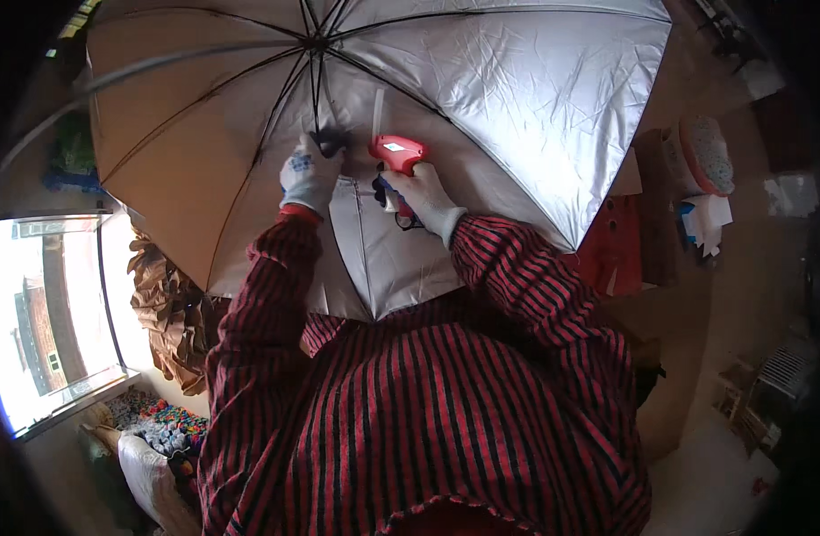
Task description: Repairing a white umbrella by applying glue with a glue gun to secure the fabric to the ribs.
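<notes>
An open umbrella [517, 89] with a silvery lining and thin black ribs is spread out in front of me, its inside facing me. My left hand [310, 176], in a whitish glove with blue marks, is closed at the lower end of a dark rib below the hub [314, 45]. A blurred dark patch lies at its fingertips, and what they grip cannot be made out. In a pale glove, my right hand [419, 192] wraps round the handle of a red glue gun [398, 154]. A whitish glue stick [379, 112] shows above the gun, against the lining.
A long grey curved bar [160, 61] crosses the umbrella's upper left. Crumpled brown paper [167, 308] hangs by the bright window [48, 313]. Colourful knitted fabric [160, 422] lies at lower left. On the right are a red panel [611, 246] and a pink-rimmed container [703, 156].
</notes>
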